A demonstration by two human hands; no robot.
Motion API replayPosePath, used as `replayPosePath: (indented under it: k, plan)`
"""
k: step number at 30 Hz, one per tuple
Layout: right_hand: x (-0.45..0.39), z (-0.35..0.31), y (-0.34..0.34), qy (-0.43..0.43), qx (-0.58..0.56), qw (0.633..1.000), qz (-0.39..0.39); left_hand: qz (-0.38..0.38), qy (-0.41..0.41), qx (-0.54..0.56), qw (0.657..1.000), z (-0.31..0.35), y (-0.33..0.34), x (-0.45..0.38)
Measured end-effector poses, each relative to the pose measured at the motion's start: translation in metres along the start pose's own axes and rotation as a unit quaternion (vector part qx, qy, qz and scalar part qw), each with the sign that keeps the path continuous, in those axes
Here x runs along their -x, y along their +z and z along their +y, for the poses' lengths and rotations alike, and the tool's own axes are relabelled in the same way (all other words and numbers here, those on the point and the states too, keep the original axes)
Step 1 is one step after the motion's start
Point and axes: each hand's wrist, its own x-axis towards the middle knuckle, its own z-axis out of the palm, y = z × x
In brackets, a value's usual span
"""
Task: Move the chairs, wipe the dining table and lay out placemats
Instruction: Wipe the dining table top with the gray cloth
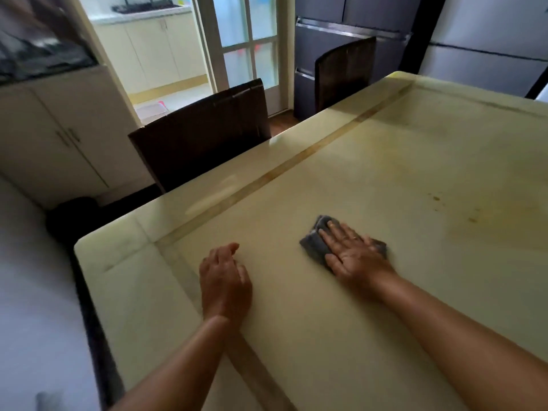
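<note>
The cream dining table (pixel 385 161) with a tan inlaid border fills the middle and right of the view. My right hand (pixel 354 253) lies flat on a folded grey cloth (pixel 314 246), pressing it onto the tabletop. My left hand (pixel 224 280) rests on the table near its left corner, fingers loosely curled, holding nothing. Small brown stains (pixel 436 198) mark the surface to the right of the cloth. Two dark brown chairs stand along the far edge: one (pixel 201 134) at the left, another (pixel 345 72) further back.
A cream cabinet (pixel 68 137) stands at the left. Behind the chairs are a glass-paned door (pixel 246 46) and a dark refrigerator (pixel 350 34). A second, light refrigerator (pixel 486 46) is at the far right. A dark round object (pixel 71 215) sits on the floor by the table's corner.
</note>
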Motion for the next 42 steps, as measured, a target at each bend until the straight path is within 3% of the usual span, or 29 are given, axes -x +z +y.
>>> replayPosePath:
  k: [4,7,11,14,16,18,23,25,28,32,36,42]
  plan:
    - [-0.030,-0.018,0.001,0.145,-0.022,0.989,0.031,0.036,-0.068,0.037,0.996,-0.018,-0.021,0.036]
    - [-0.051,-0.057,0.003,0.177,-0.034,0.983,0.033,0.058,-0.093,0.073,0.991,-0.022,-0.025,0.048]
    - [-0.072,-0.126,0.012,0.049,-0.030,0.998,0.004,0.074,-0.075,0.086,0.991,-0.025,-0.023,0.051]
    - [-0.069,-0.176,0.028,-0.102,0.004,0.995,-0.015,0.080,-0.068,0.092,0.990,-0.027,-0.022,0.052]
    - [-0.073,-0.180,0.030,-0.193,0.019,0.980,-0.038,0.072,-0.070,0.092,0.991,-0.027,-0.022,0.053]
    - [-0.088,-0.163,0.020,-0.216,0.021,0.976,-0.031,0.070,-0.065,0.085,0.992,-0.027,-0.021,0.052]
    - [-0.135,-0.136,-0.001,0.075,-0.032,0.996,0.023,0.063,-0.066,0.080,0.993,-0.028,-0.019,0.049]
    - [-0.141,-0.153,0.000,0.102,-0.025,0.994,0.017,0.059,-0.062,0.081,0.993,-0.029,-0.021,0.046]
    - [-0.128,-0.185,0.012,-0.033,-0.010,0.999,0.007,0.068,-0.062,0.080,0.993,-0.032,-0.022,0.042]
    - [-0.084,-0.212,0.035,-0.233,0.057,0.970,-0.032,0.073,-0.066,0.087,0.991,-0.031,-0.030,0.036]
    - [-0.035,-0.211,0.040,-0.297,0.103,0.947,-0.067,0.087,-0.079,0.059,0.991,-0.025,-0.049,0.055]
    - [0.049,-0.219,0.064,-0.313,0.124,0.938,-0.088,0.035,-0.128,-0.058,0.989,-0.046,-0.067,0.098]
